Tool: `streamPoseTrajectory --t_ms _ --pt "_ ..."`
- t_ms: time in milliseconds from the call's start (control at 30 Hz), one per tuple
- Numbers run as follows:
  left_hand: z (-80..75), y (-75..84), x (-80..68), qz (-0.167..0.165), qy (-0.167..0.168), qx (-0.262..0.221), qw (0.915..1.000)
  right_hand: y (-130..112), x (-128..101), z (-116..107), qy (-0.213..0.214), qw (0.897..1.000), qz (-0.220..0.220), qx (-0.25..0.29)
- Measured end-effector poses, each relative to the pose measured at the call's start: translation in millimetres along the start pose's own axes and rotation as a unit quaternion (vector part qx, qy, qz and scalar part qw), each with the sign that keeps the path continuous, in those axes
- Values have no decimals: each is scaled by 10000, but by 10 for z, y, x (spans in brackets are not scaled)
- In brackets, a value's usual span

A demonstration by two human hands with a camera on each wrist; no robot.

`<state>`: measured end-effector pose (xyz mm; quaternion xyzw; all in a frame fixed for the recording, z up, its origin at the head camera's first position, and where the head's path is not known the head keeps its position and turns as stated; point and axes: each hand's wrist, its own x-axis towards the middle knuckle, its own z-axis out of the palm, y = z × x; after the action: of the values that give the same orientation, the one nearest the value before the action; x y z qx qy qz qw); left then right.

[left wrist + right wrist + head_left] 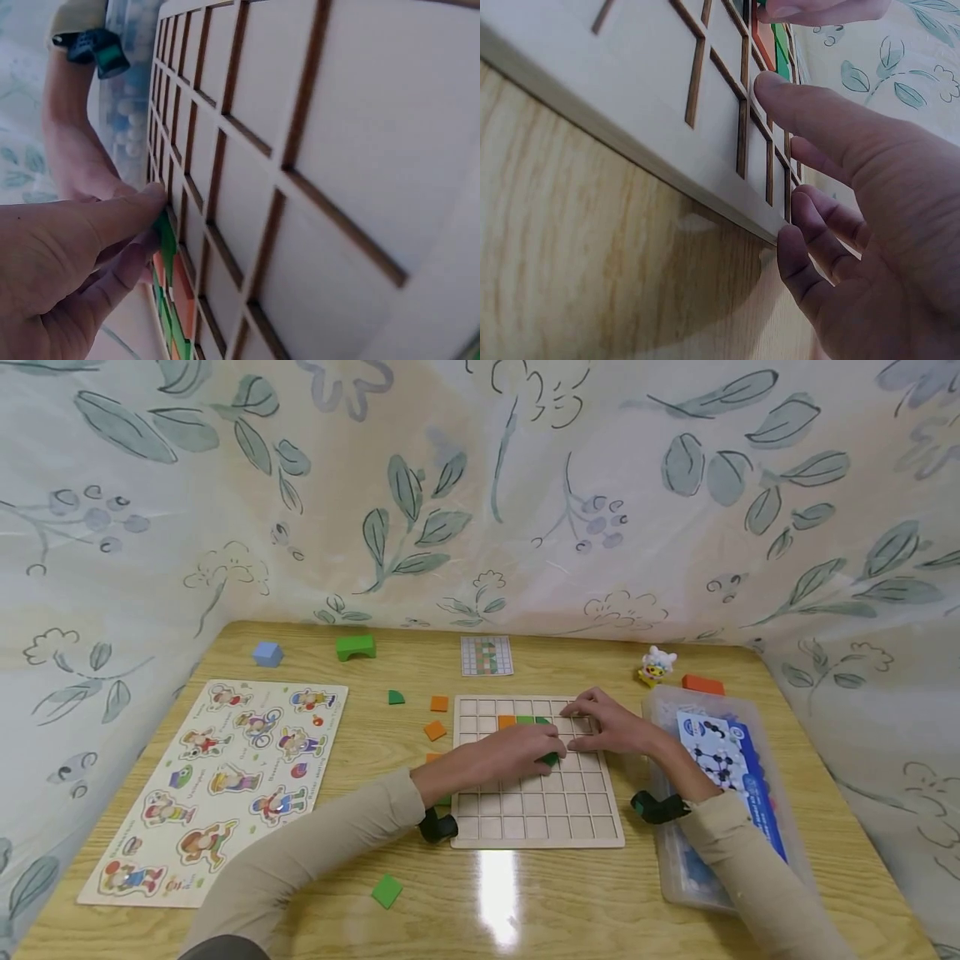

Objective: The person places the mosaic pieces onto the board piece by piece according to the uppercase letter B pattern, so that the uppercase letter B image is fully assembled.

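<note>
The left hand (pixel 517 752) presses a green tile (pixel 551 758) onto the grid board (pixel 536 822) at mid-tabletop, fingers curled over it. The right hand (pixel 611 722) rests flat and open on the board's far right squares, beside orange and green tiles (pixel 517 721) already seated.

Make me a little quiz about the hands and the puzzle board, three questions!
1. True or false: both hands are over the grid board.
2. Which hand covers a green tile? A) left hand B) right hand
3. What colour is the loose tile on the table nearest the camera?

Key
1. True.
2. A.
3. Green.
</note>
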<state>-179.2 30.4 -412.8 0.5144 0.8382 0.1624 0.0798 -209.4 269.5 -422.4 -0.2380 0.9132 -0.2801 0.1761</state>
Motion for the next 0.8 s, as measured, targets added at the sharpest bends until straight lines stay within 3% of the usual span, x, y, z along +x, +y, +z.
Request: streamPoseTrajectory --t_ms 267,600,800 --pt "34 1 -45 17 343 -252 9991 -17 -6 2 54 10000 -39 -59" --pt "32 24 -39 35 357 -40 9993 -28 -11 5 67 9999 -72 -67" --pt "50 37 -38 60 472 384 9981 -20 -9 5 74 9999 -78 -90"
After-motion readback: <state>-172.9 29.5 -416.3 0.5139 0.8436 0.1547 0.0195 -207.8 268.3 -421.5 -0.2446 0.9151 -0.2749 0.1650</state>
